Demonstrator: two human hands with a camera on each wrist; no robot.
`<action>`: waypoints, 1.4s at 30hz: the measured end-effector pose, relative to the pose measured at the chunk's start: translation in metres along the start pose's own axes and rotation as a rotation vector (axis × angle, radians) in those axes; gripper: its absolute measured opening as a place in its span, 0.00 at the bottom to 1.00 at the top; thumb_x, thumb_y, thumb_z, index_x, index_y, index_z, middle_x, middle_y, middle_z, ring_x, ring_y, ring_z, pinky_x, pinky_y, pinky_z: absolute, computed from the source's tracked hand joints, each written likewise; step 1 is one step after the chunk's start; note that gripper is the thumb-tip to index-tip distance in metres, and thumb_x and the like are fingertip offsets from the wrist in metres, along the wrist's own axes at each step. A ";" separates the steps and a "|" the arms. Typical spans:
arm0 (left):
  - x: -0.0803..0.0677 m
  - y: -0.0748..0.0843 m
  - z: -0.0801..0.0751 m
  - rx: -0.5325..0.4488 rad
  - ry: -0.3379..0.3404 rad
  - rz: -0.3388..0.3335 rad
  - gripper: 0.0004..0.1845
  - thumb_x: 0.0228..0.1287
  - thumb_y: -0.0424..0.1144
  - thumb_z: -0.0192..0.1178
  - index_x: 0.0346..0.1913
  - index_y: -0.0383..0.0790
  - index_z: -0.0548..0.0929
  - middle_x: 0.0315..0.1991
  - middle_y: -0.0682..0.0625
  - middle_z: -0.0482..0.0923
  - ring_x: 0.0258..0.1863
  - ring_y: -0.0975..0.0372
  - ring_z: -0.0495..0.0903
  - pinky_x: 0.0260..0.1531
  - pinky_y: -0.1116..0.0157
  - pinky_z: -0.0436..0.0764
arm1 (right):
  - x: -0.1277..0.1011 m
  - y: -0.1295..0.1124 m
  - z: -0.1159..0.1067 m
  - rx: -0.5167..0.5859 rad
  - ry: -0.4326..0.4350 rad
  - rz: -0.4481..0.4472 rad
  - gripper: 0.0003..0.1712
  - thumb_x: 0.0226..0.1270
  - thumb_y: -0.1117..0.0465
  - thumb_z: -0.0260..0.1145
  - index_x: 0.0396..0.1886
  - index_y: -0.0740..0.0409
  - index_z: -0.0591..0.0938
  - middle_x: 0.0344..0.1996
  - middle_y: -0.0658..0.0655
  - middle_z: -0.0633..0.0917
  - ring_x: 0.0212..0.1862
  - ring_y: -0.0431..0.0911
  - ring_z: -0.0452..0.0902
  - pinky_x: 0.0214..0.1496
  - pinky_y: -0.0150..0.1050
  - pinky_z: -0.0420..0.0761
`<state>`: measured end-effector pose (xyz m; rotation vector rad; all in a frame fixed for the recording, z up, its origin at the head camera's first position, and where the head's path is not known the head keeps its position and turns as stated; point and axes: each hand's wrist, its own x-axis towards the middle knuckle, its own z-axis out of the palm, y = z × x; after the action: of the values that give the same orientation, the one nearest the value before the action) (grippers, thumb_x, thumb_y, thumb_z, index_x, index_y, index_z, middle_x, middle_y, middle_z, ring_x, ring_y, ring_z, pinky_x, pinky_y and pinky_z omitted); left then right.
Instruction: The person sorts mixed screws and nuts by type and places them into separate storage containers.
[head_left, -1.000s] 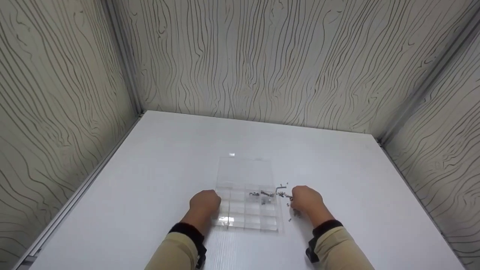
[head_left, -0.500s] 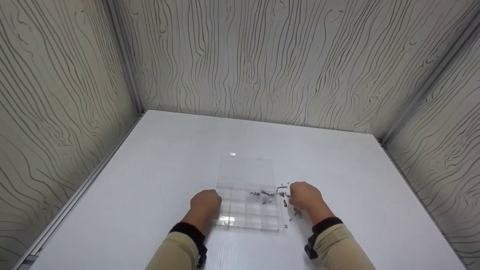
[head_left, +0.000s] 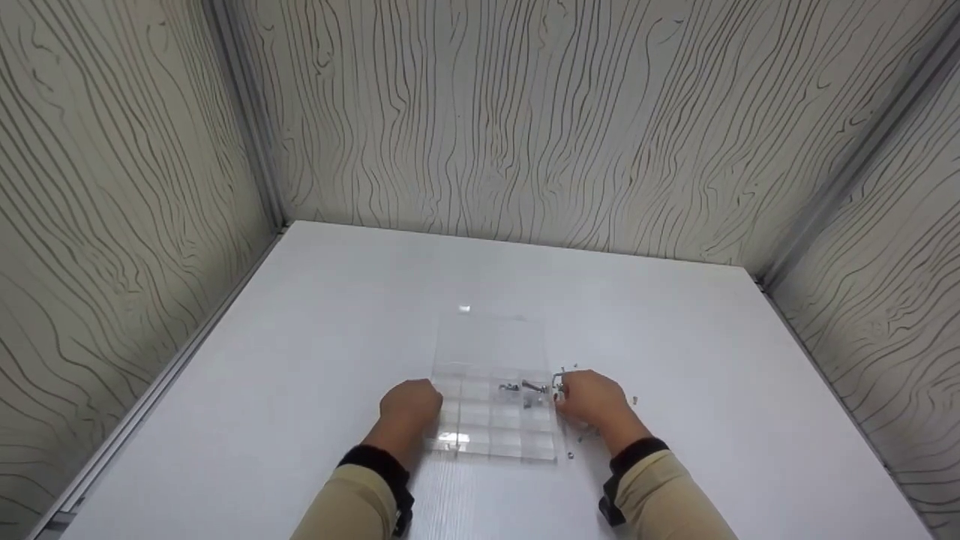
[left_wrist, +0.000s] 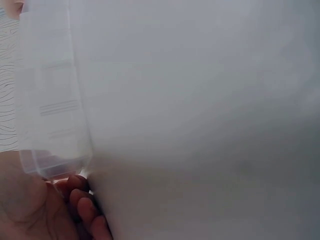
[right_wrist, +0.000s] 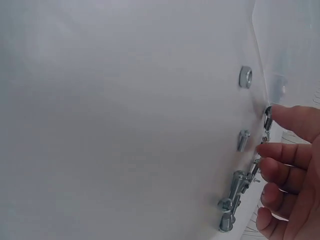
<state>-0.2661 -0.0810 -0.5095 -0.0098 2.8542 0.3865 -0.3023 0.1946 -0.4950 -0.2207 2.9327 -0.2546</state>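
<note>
The clear compartment box [head_left: 474, 435] lies flat on the white surface [head_left: 352, 307], at the near middle, between the two hands, its transparent lid [head_left: 491, 341] laid open toward the far side. The left hand [head_left: 411, 405] is at the box's left edge; its fingers are curled and grip the box at a corner, as the left wrist view shows. The right hand [head_left: 594, 400] is low over the surface just beside the box's right side. Its fingers are loosely bent and spaced apart from the thumb; the thumb tip appears to touch a dark metal piece [right_wrist: 268, 119], and whether anything is pinched cannot be told. Inside the box, small fasteners [head_left: 510, 388] occupy a compartment in the far row, longer screws [head_left: 535, 387] occupy the far right one, and a small grey part [head_left: 528, 403] is noted just nearer than these. Loose hardware lies on the surface to the right of the box: a nut [right_wrist: 245, 77] nearest, then a short screw [right_wrist: 243, 140], then a cluster of bolts [right_wrist: 237, 187] near the right hand. One further small metal piece [head_left: 635, 400] lies to the right of that hand. Both arms wear beige sleeves [head_left: 341, 502] with dark bands [head_left: 375, 459] at the wrists. Panels with a wood-grain pattern [head_left: 480, 120] enclose the surface on the left, far and right sides.
</note>
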 end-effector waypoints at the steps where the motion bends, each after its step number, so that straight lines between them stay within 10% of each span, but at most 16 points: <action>1: 0.000 0.000 0.000 0.002 0.000 0.003 0.04 0.49 0.31 0.59 0.29 0.38 0.81 0.31 0.47 0.79 0.29 0.58 0.75 0.25 0.60 0.78 | 0.001 -0.001 0.000 -0.004 0.007 -0.014 0.08 0.52 0.56 0.66 0.25 0.53 0.76 0.20 0.49 0.76 0.25 0.45 0.70 0.28 0.41 0.73; 14: -0.002 -0.001 0.000 0.014 0.047 0.035 0.05 0.51 0.32 0.54 0.25 0.38 0.80 0.31 0.48 0.78 0.30 0.57 0.76 0.27 0.60 0.78 | 0.003 -0.005 0.005 0.002 0.016 -0.084 0.05 0.54 0.64 0.65 0.26 0.50 0.77 0.25 0.48 0.79 0.32 0.45 0.75 0.37 0.44 0.76; 20: -0.004 0.001 -0.005 0.198 -0.010 0.090 0.07 0.42 0.28 0.62 0.27 0.39 0.82 0.32 0.49 0.78 0.28 0.58 0.74 0.23 0.60 0.78 | -0.002 -0.004 0.006 0.000 0.016 -0.067 0.10 0.56 0.64 0.64 0.20 0.50 0.74 0.20 0.48 0.75 0.26 0.44 0.70 0.29 0.39 0.73; 42: 0.002 -0.002 0.002 0.024 0.015 0.033 0.02 0.48 0.30 0.58 0.27 0.38 0.80 0.29 0.47 0.78 0.28 0.58 0.75 0.26 0.58 0.79 | 0.006 -0.013 -0.023 -0.034 0.089 -0.090 0.07 0.52 0.59 0.68 0.25 0.53 0.76 0.24 0.50 0.79 0.28 0.45 0.72 0.30 0.41 0.75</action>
<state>-0.2678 -0.0827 -0.5121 0.0390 2.8769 0.3595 -0.3112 0.1840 -0.4718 -0.3561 3.0214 -0.2334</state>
